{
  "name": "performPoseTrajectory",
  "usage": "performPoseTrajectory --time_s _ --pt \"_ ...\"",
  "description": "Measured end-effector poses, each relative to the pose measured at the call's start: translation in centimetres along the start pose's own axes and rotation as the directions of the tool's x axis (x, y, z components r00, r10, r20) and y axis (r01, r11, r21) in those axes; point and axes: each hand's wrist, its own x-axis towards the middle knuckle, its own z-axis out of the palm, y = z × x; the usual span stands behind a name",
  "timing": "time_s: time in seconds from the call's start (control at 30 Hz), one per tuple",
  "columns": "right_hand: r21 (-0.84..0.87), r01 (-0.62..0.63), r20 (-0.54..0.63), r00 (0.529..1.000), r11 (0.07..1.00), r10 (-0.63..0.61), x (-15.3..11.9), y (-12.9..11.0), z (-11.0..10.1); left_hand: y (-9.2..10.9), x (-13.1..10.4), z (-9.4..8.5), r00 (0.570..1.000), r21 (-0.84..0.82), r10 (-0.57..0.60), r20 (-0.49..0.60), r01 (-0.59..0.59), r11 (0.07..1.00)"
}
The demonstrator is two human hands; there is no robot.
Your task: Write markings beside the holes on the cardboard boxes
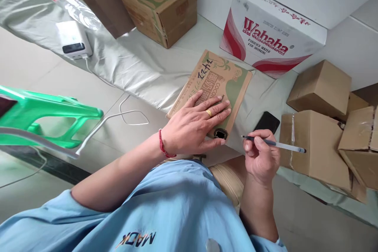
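Observation:
My left hand (203,120) lies flat on a brown and green cardboard box (240,82), fingers stretched over its printed top. Handwritten black digits show near the box's upper left edge, and a dark-rimmed hole sits at its near corner. In my right hand (262,157) is a slim pen (286,147), pinched between thumb and fingers. Its dark tip points left toward the box without touching it. Just beyond that hand lies a black phone (267,122).
A white and red water carton (265,35) and another printed box (165,4) stand at the back. Plain cardboard boxes (313,145) pile up at right. To the left are a white power bank (73,39) with a cable, a plastic bottle (73,6) and a green stool (59,112).

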Motion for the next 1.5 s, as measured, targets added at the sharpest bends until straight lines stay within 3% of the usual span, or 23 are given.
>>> performPoseTrajectory --time_s 0.27,0.53,0.87,1.5 --pt "-0.213 0.284 0.243 0.942 0.935 -0.231 -1.1 0.2 2.7 0.4 -0.4 -0.1 0.999 0.046 -0.003 0.032 0.001 0.999" --pt "-0.430 0.388 0.327 0.909 0.816 -0.259 -1.8 0.4 3.2 0.4 -0.3 0.1 1.000 0.064 0.007 0.028 -0.009 0.998" --pt "-0.476 0.387 0.393 0.897 0.790 -0.203 -1.2 -0.1 3.0 0.2 -0.2 0.2 1.000 0.077 0.027 0.010 -0.027 0.997" --pt "-0.404 0.314 0.428 0.895 0.859 -0.125 -0.8 -0.7 2.8 0.0 -0.1 0.4 0.999 0.099 0.045 -0.017 -0.043 0.994"
